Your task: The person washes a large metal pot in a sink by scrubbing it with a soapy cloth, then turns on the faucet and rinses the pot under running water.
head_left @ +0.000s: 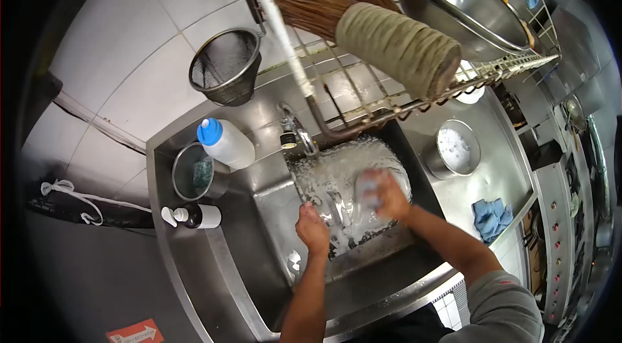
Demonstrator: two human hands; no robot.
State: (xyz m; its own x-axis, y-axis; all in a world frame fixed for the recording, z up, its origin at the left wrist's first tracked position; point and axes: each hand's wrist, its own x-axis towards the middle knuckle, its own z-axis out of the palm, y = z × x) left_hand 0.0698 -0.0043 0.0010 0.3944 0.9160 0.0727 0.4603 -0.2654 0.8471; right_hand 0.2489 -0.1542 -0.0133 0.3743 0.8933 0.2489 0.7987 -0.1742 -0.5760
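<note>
A wide, wet metal tray (353, 213) with rounded corners lies in the steel sink, streaked with suds and water. Fingers of my left hand (313, 228) are wrapped round its left edge. Over the right half of the tray is my right hand (387, 195), blurred by motion, pressing a pale grey scrubbing pad (367, 189) against the surface. The pad's exact kind is too smeared to tell. Above the tray's far edge is the faucet (299, 129).
Left of the sink stand a white bottle with blue cap (230, 143), a metal pot with a green scourer (202, 173) and a spray bottle (199, 217). A sudsy pot (457, 147) and blue cloth (492, 218) sit right. A wire rack (363, 124) with a brush overhangs.
</note>
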